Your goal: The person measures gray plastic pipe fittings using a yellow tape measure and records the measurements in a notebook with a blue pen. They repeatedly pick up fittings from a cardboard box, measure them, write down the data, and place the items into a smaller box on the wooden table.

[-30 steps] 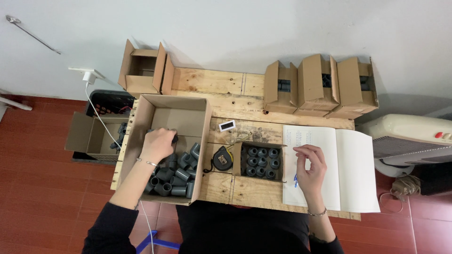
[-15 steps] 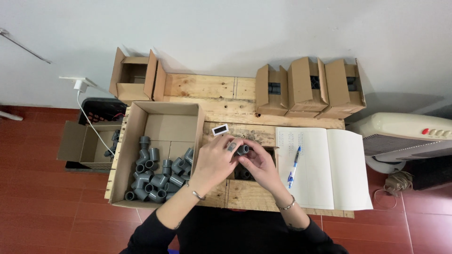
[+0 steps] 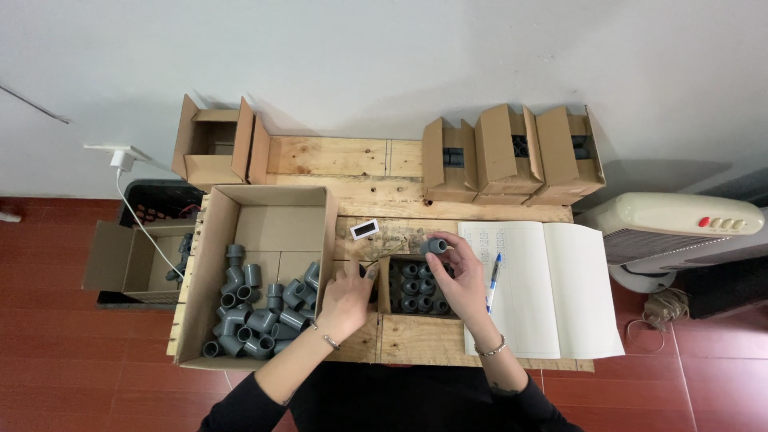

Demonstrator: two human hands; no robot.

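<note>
Grey plastic, smooth and matte, makes up the short round pipe fitting point(image 3: 437, 246) pinched in the fingertips of the right hand point(image 3: 462, 274), just above the far edge of the small open cardboard box point(image 3: 383, 284). Its round open mouth faces up toward the camera, so its long axis runs roughly toward the viewer; the exact tilt is hard to tell. Inside that box, similar grey fittings stand upright in neat rows, mouths up.

Resting beside the box's left wall, the left hand point(image 3: 346, 294) lies with fingers loosely spread and holds nothing; it covers part of a dark object on the rough, knotty wooden pallet table point(image 3: 344, 156).

To the left, a large corrugated cardboard carton point(image 3: 280, 216) holds a loose heap of grey elbow and straight fittings. To the right lies an open white notebook point(image 3: 560, 296) with a blue pen point(image 3: 494, 271) on its left page. A small white rectangular label point(image 3: 365, 229) lies far of the hands, and three brown cardboard boxes point(image 3: 512, 152) stand at the far edge.
</note>
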